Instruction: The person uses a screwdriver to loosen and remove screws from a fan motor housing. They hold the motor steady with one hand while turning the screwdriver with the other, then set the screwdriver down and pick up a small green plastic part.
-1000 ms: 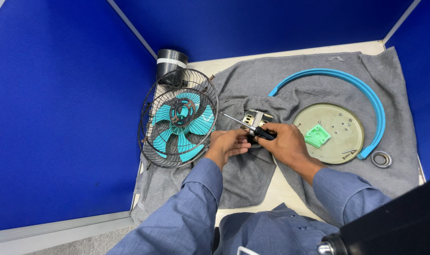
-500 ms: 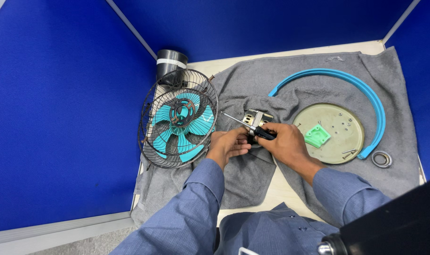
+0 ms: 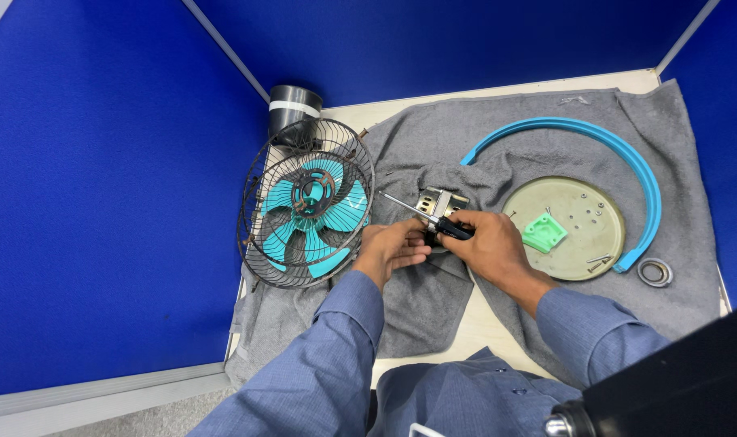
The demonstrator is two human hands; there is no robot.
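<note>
Against the blue partition at far left, a wire fan cage (image 3: 305,204) with teal blades (image 3: 312,212) inside, leaning over the edge of a grey cloth (image 3: 433,303) spread on the counter (image 3: 482,324); behind it, a dark cylinder (image 3: 292,109) with a pale band. Just right of the cage, left hand (image 3: 393,247), fingers curled around the lower side of a small metal motor (image 3: 437,206), steadying it on the cloth. Touching it from the right, right hand (image 3: 490,243), fingers wrapped tight on the black handle of a screwdriver (image 3: 425,217), shaft pointing up-left across the motor. Further right, a round beige base plate (image 3: 583,243) carrying a green plastic piece (image 3: 544,233) and loose screws, hugged by a curved blue rim (image 3: 603,137); at far right, a small metal ring (image 3: 653,272).
</note>
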